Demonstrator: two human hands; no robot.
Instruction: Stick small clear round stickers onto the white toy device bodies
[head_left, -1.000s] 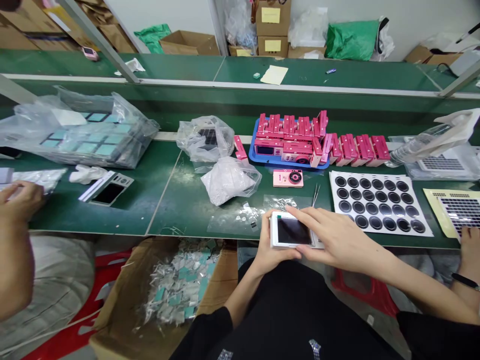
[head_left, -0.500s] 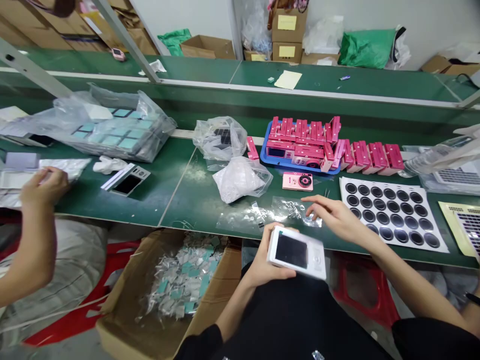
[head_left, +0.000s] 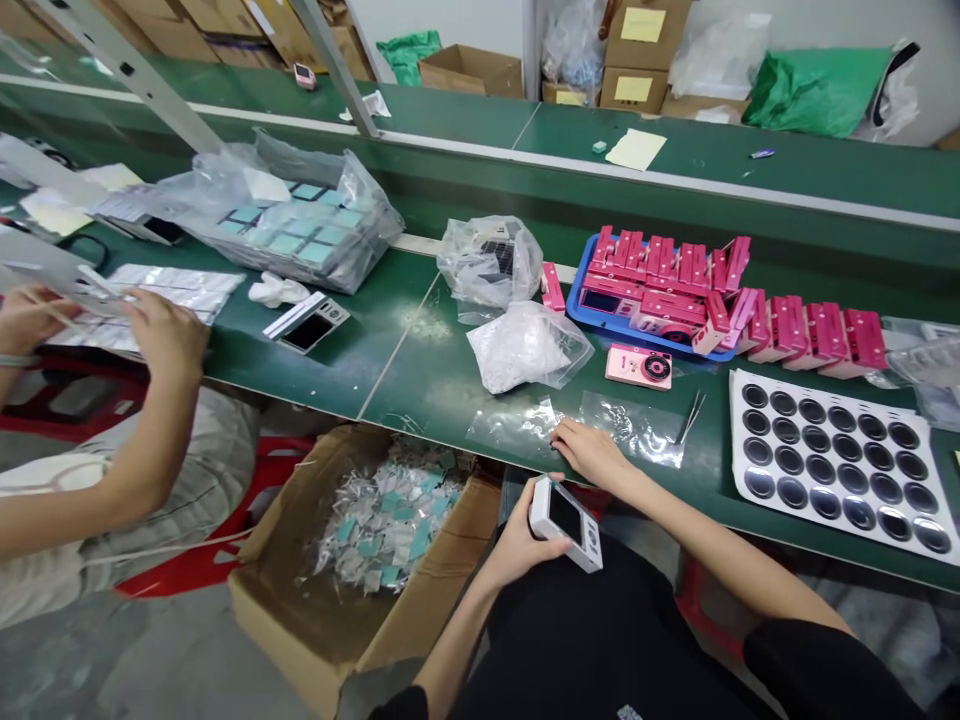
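Observation:
A white compact digital camera (head_left: 592, 548), its dark screen facing up, is gripped in my left hand (head_left: 517, 548) above my lap. My right hand (head_left: 596, 455) rests at the table's front edge with its fingertips drawn together on a clear plastic sheet (head_left: 517, 425); whatever is between them is too small to make out. Another clear plastic bag (head_left: 637, 430) lies just beyond that hand, with tweezers (head_left: 691, 415) on its right end. Behind it sits a pink camera (head_left: 637, 367), lens up. A sheet of round black stickers (head_left: 840, 465) lies to the right.
A blue tray (head_left: 581, 305) holds several pink cameras, with more lined up beside it. Plastic bags (head_left: 525, 345) stand mid-table. A white camera (head_left: 307, 322) lies further left. Below the edge is a cardboard box (head_left: 285, 600) of film scraps. A co-worker's hand (head_left: 169, 335) works at left.
My right hand has moved left and down to the plastic at the table edge, its fingers closing. The white camera has tilted in my left hand. The view has shifted; the co-worker's hands have moved.

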